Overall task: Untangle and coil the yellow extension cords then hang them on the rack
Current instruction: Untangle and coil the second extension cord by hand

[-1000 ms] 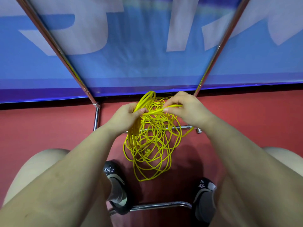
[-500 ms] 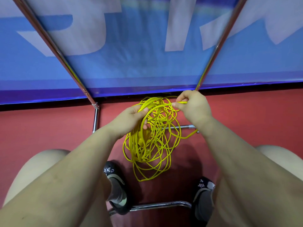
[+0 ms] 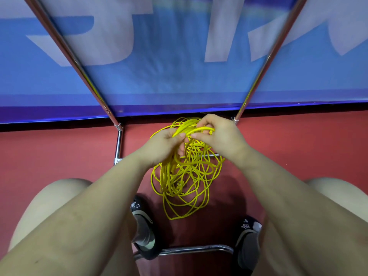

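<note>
A tangle of thin yellow extension cord point(image 3: 185, 182) hangs in loose loops from both hands, its lowest loops near the red floor. My left hand point(image 3: 163, 146) grips a bunch of strands at the top left of the tangle. My right hand point(image 3: 221, 136) pinches a curved strand at the top right, its fingertips almost touching the left hand's. The chrome rack point(image 3: 75, 56) rises in two slanted poles on either side; its base bar runs behind the cord.
A blue banner point(image 3: 169, 76) with pale lettering stands right behind the rack. My knees frame the view, and my two dark shoes point(image 3: 143, 226) rest on the red floor point(image 3: 49, 152) by a chrome bar point(image 3: 195, 249) near me.
My right hand has moved left toward the left hand, bringing its strand over the bundle. The hands, apart before, now nearly touch. The tangle hangs much as it did.
</note>
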A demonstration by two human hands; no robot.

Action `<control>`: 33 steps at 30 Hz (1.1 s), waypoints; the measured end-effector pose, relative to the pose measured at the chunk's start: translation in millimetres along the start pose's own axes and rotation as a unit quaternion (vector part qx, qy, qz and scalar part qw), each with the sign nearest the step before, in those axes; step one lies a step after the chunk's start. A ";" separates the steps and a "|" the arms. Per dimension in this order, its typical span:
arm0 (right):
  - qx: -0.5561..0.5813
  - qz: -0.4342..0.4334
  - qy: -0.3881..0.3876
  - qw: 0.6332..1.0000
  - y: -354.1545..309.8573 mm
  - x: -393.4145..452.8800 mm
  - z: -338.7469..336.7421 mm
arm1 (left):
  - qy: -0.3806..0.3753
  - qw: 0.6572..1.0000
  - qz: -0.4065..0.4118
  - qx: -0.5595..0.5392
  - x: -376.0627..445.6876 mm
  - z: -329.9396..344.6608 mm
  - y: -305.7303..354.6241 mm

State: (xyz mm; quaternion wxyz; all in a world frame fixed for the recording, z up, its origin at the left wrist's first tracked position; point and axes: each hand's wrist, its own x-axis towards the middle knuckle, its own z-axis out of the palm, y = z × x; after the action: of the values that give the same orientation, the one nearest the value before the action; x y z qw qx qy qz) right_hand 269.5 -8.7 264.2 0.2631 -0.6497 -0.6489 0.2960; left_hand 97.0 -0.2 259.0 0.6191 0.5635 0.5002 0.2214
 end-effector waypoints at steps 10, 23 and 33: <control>0.246 0.047 0.013 0.968 11.1 5.6 -22.8 | 0.078 0.993 -0.032 -0.077 9.0 -25.3 -2.6; 0.095 -0.010 -0.061 0.994 5.1 2.4 -1.6 | 0.021 0.989 -0.048 -0.138 6.2 -5.8 1.0; 0.074 0.051 0.019 0.996 2.7 3.0 6.1 | 0.027 0.999 -0.009 -0.037 6.0 -1.8 3.6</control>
State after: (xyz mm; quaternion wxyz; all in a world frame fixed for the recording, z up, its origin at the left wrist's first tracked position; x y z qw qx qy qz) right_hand 266.8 -6.0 258.0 0.3073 -0.6658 -0.5863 0.3443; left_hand 98.9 6.7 260.3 0.6276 0.5292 0.5138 0.2492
